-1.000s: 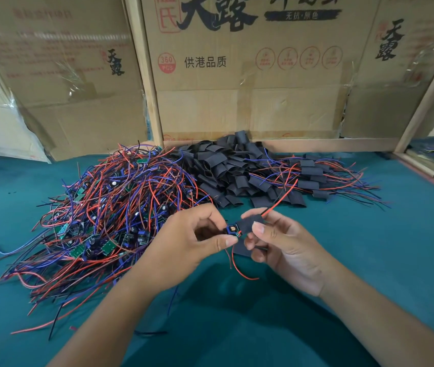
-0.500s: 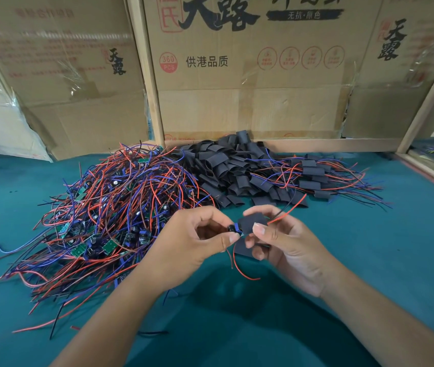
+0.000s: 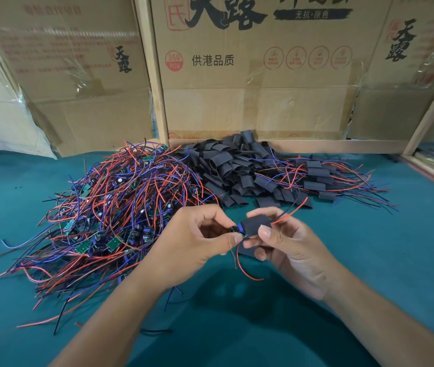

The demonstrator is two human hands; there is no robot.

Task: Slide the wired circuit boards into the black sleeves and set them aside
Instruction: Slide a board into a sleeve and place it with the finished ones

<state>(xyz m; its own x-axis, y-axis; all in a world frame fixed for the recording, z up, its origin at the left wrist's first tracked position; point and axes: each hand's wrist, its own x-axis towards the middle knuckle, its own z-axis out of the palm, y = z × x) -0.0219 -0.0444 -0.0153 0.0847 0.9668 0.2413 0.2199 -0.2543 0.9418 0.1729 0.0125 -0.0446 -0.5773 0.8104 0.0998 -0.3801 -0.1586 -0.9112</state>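
Observation:
My right hand (image 3: pixel 287 245) holds a black sleeve (image 3: pixel 257 225) between thumb and fingers. A second black sleeve piece (image 3: pixel 246 250) shows beneath its fingers. My left hand (image 3: pixel 197 242) pinches the end of a wired circuit board (image 3: pixel 237 230), which sticks partly out of the sleeve's left opening. Red and black wires (image 3: pixel 288 211) come out of the sleeve's far end, and a red wire (image 3: pixel 242 266) hangs below. A big tangle of wired boards (image 3: pixel 110 207) lies to the left.
A heap of empty black sleeves (image 3: pixel 231 168) lies behind my hands, on the teal table (image 3: pixel 382 260). Sleeved boards with wires (image 3: pixel 322 178) lie at the back right. Cardboard boxes (image 3: pixel 250 75) and a wooden frame (image 3: pixel 329 148) wall off the back.
The board has slid further into the sleeve, so less of it shows at the left. The red and black wires now poke further out of the far end.

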